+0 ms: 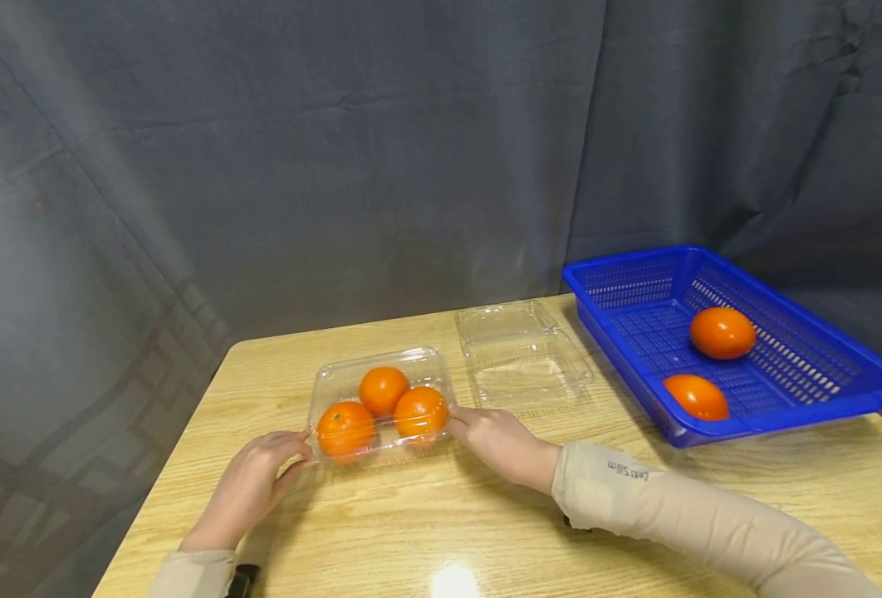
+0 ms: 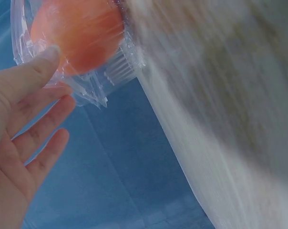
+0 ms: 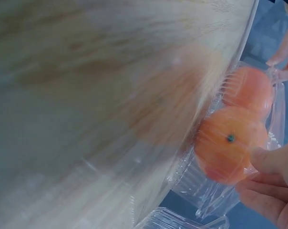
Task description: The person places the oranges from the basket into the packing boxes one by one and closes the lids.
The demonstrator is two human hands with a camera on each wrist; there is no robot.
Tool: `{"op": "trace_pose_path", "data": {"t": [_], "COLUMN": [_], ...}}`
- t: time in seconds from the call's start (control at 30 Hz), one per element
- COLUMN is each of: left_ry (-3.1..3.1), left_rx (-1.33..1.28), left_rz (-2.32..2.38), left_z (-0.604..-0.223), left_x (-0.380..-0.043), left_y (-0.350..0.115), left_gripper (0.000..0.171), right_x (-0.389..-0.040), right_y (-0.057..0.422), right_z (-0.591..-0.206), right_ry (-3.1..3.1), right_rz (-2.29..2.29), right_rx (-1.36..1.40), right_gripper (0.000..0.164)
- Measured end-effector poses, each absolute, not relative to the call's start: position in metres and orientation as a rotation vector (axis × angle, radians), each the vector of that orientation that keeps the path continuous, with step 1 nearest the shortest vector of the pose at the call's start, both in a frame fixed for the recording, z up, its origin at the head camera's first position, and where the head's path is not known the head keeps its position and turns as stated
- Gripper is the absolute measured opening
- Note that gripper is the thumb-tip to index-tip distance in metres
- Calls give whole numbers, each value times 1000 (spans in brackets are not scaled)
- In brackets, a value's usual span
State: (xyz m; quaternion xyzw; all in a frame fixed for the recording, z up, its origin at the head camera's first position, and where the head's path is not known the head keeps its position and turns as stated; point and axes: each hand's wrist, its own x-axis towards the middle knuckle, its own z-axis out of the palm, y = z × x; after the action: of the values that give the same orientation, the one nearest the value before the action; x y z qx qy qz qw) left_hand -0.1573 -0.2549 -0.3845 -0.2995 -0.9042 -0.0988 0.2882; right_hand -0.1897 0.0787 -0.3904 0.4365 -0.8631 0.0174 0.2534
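Note:
A clear plastic clamshell box (image 1: 386, 448) holds three oranges, its clear lid lying over them. My left hand (image 1: 257, 473) pinches the box's near left corner. In the left wrist view, the thumb (image 2: 41, 67) lies over the edge beside an orange (image 2: 82, 36), and the lower fingers spread loosely. On the other side, my right hand (image 1: 502, 444) pinches the right edge between thumb and fingers. The right wrist view shows that thumb (image 3: 268, 160) beside an orange (image 3: 227, 150) with a green stem mark.
Behind and right of the box, a second clear clamshell (image 1: 519, 365) lies open on the wooden table (image 1: 381, 531). A blue plastic basket (image 1: 620, 365) at the right contains two oranges (image 1: 722, 333). A dark grey curtain (image 1: 381, 166) hangs behind the table.

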Motion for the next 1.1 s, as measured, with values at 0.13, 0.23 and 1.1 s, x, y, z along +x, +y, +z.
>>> {"op": "trace_pose_path", "data": {"t": [0.13, 0.23, 1.1], "left_ry": [-2407, -2403, -2347], "left_rx": [-784, -761, -681], "left_rz": [-282, -288, -166], "left_z": [-386, -387, -354], "left_x": [-158, -158, -150], "left_y": [-255, -255, -222], "left_gripper": [27, 26, 24], "right_x": [-190, -190, -191], "right_y": [80, 83, 96], "right_z": [-390, -391, -380], "right_ry": [-2349, -2326, -2438], "right_rz": [87, 94, 213], "right_rx": [1195, 1189, 1296], "right_gripper": [34, 38, 38]}}
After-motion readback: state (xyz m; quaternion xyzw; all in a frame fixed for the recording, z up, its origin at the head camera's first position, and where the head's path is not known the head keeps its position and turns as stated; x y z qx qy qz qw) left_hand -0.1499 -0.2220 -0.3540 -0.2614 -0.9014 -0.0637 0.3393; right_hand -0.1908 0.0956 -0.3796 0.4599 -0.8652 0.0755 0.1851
